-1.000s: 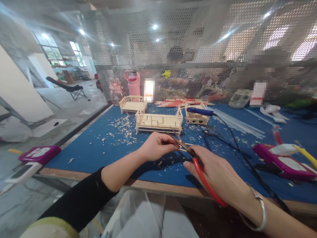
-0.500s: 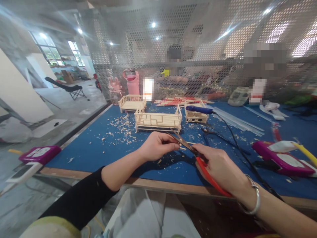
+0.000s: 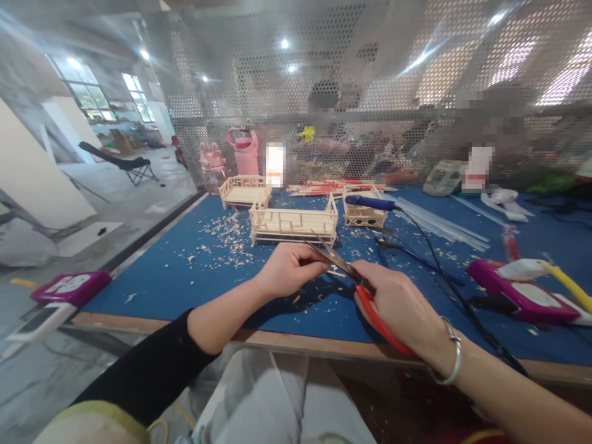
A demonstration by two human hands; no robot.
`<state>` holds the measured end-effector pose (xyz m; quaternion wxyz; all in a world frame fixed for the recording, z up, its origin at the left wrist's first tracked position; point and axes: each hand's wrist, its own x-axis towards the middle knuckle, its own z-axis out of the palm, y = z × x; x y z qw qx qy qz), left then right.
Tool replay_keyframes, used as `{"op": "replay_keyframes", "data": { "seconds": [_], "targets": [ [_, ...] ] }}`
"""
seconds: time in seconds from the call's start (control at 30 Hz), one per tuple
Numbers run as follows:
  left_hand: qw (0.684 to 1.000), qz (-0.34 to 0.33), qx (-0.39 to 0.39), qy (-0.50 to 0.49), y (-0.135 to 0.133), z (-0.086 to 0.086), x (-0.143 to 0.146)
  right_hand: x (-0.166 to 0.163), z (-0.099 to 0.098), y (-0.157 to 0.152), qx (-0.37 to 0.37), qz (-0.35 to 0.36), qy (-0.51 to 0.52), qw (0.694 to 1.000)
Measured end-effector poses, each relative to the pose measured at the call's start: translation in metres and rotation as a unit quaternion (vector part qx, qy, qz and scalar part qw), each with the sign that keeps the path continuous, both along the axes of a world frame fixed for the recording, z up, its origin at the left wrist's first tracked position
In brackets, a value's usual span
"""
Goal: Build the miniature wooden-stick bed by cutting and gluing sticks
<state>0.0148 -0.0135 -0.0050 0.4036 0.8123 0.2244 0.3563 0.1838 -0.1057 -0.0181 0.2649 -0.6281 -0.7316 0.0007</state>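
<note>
My left hand is closed in a pinch on a small thin wooden stick, held just above the blue table mat. My right hand grips red-handled scissors, whose blades point left and meet the stick at my left fingertips. A silver bangle sits on my right wrist. Wood shavings lie scattered under both hands. A miniature wooden bench stands just beyond my hands.
Two more small wooden models stand farther back. A blue-handled tool with a black cord lies right of centre. Purple cases sit at both sides. Pink bottles and a perforated screen stand behind, with people beyond it.
My right hand has closed the scissors handles and moved slightly left and up toward my left hand. The left hand has barely moved.
</note>
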Motion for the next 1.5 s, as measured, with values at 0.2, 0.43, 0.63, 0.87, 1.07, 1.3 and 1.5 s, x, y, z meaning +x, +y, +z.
{"op": "replay_keyframes", "data": {
  "seconds": [0.2,0.43,0.63,0.87,1.07,1.3,1.5],
  "targets": [
    [0.999,0.017,0.024,0.031,0.006,-0.005,-0.001,0.008,0.003,0.001,-0.046,-0.005,-0.012,0.999],
    [0.995,-0.078,-0.012,0.067,-0.002,-0.008,0.007,-0.004,0.016,-0.004,-0.061,0.014,-0.001,0.998],
    [0.979,-0.047,-0.197,0.012,0.006,-0.007,0.003,0.023,0.025,-0.006,-0.027,-0.092,-0.009,0.995],
    [0.970,0.003,-0.244,-0.026,0.008,0.002,0.000,0.081,0.010,-0.010,-0.103,-0.240,-0.048,0.964],
    [0.985,0.049,-0.163,-0.017,0.012,-0.001,-0.003,0.081,0.000,0.005,-0.087,-0.206,-0.157,0.962],
    [0.978,0.079,-0.178,-0.074,0.012,0.007,0.004,0.033,0.049,0.034,0.041,0.016,-0.014,0.999],
    [0.981,0.131,-0.027,-0.141,0.039,0.047,0.029,0.013,0.077,0.095,0.060,0.224,0.248,0.940]
  ]
}}
